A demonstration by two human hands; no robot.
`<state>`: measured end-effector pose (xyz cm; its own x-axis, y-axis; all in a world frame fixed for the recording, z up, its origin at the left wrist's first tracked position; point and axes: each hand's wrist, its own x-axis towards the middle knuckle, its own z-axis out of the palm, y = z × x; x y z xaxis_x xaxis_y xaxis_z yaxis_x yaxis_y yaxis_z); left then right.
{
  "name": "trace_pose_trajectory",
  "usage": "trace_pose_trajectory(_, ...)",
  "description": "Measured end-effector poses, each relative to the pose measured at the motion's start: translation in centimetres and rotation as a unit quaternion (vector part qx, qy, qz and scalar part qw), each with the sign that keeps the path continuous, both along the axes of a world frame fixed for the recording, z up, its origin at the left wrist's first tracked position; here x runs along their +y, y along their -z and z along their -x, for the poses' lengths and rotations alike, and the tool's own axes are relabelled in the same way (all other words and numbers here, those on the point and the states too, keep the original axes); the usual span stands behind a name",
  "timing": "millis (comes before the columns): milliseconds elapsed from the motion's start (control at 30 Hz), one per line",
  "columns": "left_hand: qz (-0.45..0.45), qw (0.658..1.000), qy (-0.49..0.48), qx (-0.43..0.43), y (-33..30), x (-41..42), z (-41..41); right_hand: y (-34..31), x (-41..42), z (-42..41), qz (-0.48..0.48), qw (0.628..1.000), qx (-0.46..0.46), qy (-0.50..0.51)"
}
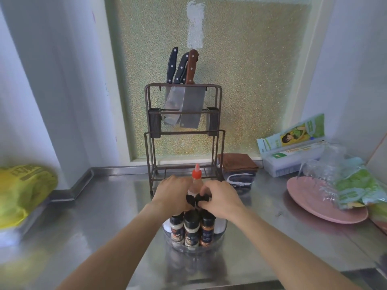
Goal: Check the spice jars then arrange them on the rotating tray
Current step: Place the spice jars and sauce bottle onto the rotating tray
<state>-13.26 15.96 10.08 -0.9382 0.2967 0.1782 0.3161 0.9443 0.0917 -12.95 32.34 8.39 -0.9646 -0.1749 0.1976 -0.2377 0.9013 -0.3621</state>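
A clear rotating tray [217, 240] is seen near the front edge of the steel worktop [109, 210], about midway along it. Spice jars [191, 230] with black caps are stood upright inside it, packed close together, three of them showing at the front. A squeeze bottle [196, 181] with a red nozzle cap is stood upright among the jars at the back of the tray. The left hand [170, 194] is laid over the jars on the left, and what its grip holds cannot be told. The grip of the right hand [222, 198] is closed around a black jar cap [202, 198] beside the bottle. Behind the tray, toward the back edge, a metal knife rack [184, 130] is stood. A pink plate [310, 197] is set toward the right edge
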Motion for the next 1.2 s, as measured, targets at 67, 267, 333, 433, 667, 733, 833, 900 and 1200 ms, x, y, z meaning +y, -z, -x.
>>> trace_pose_trajectory(67,0.011,1.0,0.012,0.017,0.4,-0.2,0.0,-0.2,0.0,0.0,0.0,1.0,0.003,-0.005)
trace_pose_trajectory(267,-0.016,0.999,0.032,0.02,0.8,-0.9,0.1,-0.1,0.3,-0.4,0.001,1.0,0.01,-0.015)
trace_pose_trajectory(333,-0.042,0.998,0.041,0.018,0.8,-1.3,-0.2,0.1,0.8,-0.6,0.023,0.999,0.028,-0.003)
trace_pose_trajectory(433,-0.133,0.987,0.003,0.088,0.8,-2.7,-1.3,0.7,2.8,-1.4,0.106,0.991,0.068,0.05)
trace_pose_trajectory(667,-0.248,0.943,-0.195,-0.103,5.8,-5.6,-4.0,7.4,5.5,-4.3,0.249,0.95,-0.1,0.163)
trace_pose_trajectory(733,-0.287,0.925,-0.197,-0.152,6.8,-5.1,-4.5,8.3,4.8,-4.5,0.3,0.928,-0.152,0.161)
trace_pose_trajectory(833,-0.302,0.914,-0.193,-0.191,7.6,-4.3,-4.3,8.8,3.6,-4.1,0.332,0.912,-0.187,0.15)
trace_pose_trajectory(900,-0.346,0.892,-0.189,-0.222,8.2,-4.1,-4.0,9.1,3.0,-3.8,0.35,0.905,-0.198,0.141)
trace_pose_trajectory(1200,-0.431,0.866,-0.169,-0.188,10.1,-5.2,-3.2,9.7,2.7,-3.4,0.394,0.891,-0.185,0.128)
